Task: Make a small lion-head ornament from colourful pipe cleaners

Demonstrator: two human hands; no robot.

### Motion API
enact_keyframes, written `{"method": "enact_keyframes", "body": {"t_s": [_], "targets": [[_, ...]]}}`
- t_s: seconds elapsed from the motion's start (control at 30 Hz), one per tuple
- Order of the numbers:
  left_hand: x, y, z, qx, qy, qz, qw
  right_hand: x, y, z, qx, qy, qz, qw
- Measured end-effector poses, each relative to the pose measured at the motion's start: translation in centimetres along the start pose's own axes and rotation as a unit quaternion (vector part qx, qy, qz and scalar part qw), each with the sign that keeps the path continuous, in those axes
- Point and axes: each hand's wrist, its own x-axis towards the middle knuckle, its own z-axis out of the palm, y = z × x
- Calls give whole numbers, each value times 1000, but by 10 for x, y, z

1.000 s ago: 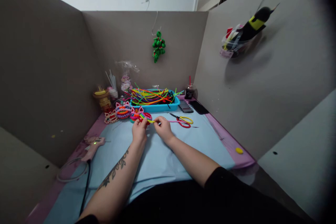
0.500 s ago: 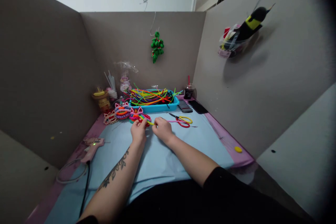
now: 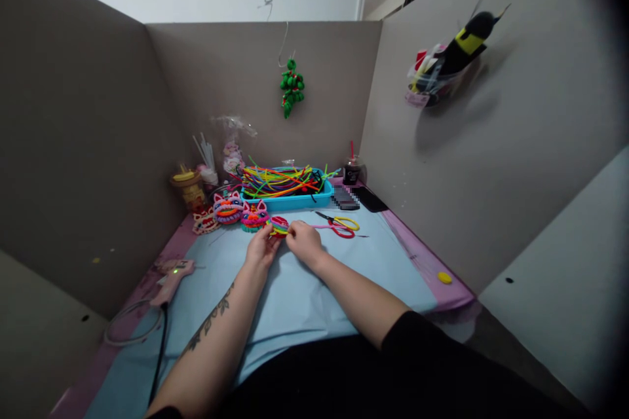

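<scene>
Between my hands is a small piece of bent pipe cleaners (image 3: 280,227) in red, pink, green and yellow. My left hand (image 3: 260,247) grips its left side, thumb on top. My right hand (image 3: 303,242) is closed at its right side with the fingertips pinched; part of the piece is hidden there. A pink pipe cleaner (image 3: 322,227) sticks out to the right behind my right hand, towards the scissors (image 3: 339,225). Just left of the piece lie pipe-cleaner animal heads, one pink and orange (image 3: 254,217), another pink and purple (image 3: 228,208).
A blue tray (image 3: 289,203) full of colourful pipe cleaners stands at the back. A pink glue gun (image 3: 171,281) with its cable lies at the left. Two dark flat objects, a phone-like one (image 3: 370,199) among them, and a drink cup (image 3: 352,171) are back right. Grey partitions enclose the table.
My left hand has shifted slightly lower and turned, with its fingers now under the piece. More of the multicoloured piece shows between my hands. The view has moved a little.
</scene>
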Motion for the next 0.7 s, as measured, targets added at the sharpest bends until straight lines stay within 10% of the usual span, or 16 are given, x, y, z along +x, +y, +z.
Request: {"method": "enact_keyframes", "body": {"t_s": [0.37,0.7], "targets": [[-3,9,1,-59,-24,-36,997,1,4,6,164,60,3,985],[-4,2,0,19,-47,95,994,-2,1,3,129,59,-85,986]]}}
